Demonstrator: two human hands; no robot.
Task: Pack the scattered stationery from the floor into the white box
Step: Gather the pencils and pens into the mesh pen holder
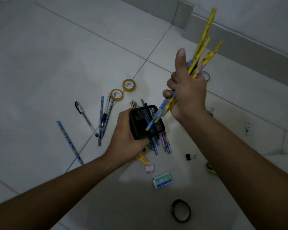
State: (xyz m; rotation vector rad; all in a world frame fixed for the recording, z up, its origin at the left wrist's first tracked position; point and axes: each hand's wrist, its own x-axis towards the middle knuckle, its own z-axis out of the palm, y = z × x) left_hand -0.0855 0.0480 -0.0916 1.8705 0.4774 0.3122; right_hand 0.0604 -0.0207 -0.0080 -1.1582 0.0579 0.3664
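Note:
My left hand (pixel 125 143) grips a black mesh pen holder (pixel 145 122), tilted with its mouth facing up toward me. My right hand (pixel 186 93) is closed around a bundle of yellow and blue patterned pencils (pixel 201 52); their lower tips reach into the holder's mouth. On the floor below the holder lies a heap of more pencils (pixel 163 143). Left of it lie several pens and pencils (pixel 104 117), a black-capped pen (pixel 83 114) and a lone blue pencil (pixel 69 141). No white box is in view.
Two rolls of clear tape (pixel 123 89) lie on the tile beyond the pens. Nearer me are a black tape ring (pixel 180 210), a staples box (pixel 162 180), a pink eraser (pixel 150 168), a black binder clip (pixel 189 157). A wall skirting (pixel 239 40) runs along the right.

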